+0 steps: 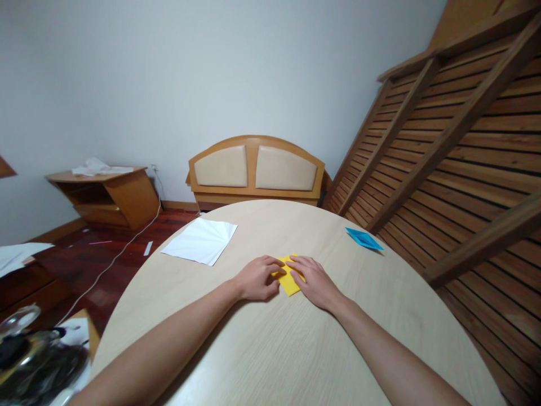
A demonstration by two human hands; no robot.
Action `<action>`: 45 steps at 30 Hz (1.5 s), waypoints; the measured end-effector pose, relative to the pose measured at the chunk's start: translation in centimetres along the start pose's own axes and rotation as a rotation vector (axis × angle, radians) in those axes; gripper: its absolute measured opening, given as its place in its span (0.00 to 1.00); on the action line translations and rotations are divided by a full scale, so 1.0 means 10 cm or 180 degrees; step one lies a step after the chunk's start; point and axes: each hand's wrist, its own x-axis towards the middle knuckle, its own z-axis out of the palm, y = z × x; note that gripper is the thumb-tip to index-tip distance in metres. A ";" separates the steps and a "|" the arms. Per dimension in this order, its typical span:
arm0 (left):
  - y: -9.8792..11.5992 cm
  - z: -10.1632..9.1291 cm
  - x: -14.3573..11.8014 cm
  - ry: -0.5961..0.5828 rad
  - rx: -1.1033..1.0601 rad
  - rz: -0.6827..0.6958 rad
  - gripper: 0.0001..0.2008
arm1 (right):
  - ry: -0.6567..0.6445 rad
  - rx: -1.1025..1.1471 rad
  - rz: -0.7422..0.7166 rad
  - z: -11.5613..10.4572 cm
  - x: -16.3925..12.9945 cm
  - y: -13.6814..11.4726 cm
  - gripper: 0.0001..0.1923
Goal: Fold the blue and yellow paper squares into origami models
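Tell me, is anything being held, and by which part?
The left hand and right hand touch the yellow paper at opposite sides; whether they grip it can't be told.

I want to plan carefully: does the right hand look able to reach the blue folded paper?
Probably yes: nothing visible stands between the right hand, now on the yellow paper, and the blue folded paper.

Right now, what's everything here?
Paper piece: 1, yellow, centre
Creased sheet: 1, white, table's left
Folded paper: 1, blue, table's right
Table: 1, pale, centre
Headboard: 1, brown, behind table
Slatted frame: 1, brown, right
Open cabinet: 1, brown, left
Floor: 1, red, left
Cord: 1, white, floor
Papers: uncountable, white, left
Wall: 1, pale, background
Clutter: uncountable, mixed, lower left
Left grip: 1, bare, on paper piece
Right grip: 1, bare, on paper piece
Arms: 2, bare, foreground
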 end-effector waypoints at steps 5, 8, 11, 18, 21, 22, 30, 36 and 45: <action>0.01 -0.06 0.00 -0.0131 -0.0072 0.0046 0.15 | -0.0063 0.0066 0.0019 0.00 -0.01 0.04 0.17; -0.03 -0.06 0.01 -0.0148 -0.0104 0.0034 0.14 | -0.0142 0.0094 -0.0029 -0.03 -0.02 0.05 0.18; -0.11 -0.06 0.00 -0.0205 -0.0114 0.0063 0.13 | -0.0286 0.0101 -0.0130 -0.07 -0.05 0.03 0.17; -0.24 -0.09 -0.04 -0.0159 -0.0092 0.0099 0.17 | -0.0393 0.0132 -0.0319 -0.11 -0.06 -0.05 0.22; -0.25 -0.09 -0.04 -0.0176 -0.0126 0.0224 0.19 | -0.0342 0.0129 -0.0376 -0.12 -0.05 -0.05 0.17; -0.25 -0.09 -0.04 -0.0186 -0.0141 0.0239 0.19 | -0.0340 0.0131 -0.0410 -0.12 -0.05 -0.05 0.14; -0.21 -0.13 -0.03 -0.0292 -0.0267 0.0210 0.13 | -0.0216 0.0247 -0.0636 -0.12 -0.02 -0.07 0.10; -0.12 -0.15 -0.02 -0.0388 -0.0216 0.0169 0.10 | -0.0165 0.0261 -0.0546 -0.12 0.00 -0.07 0.09; -0.11 -0.07 0.00 -0.0179 -0.0123 0.0434 0.09 | -0.0205 0.0274 -0.0481 -0.17 -0.02 -0.13 0.07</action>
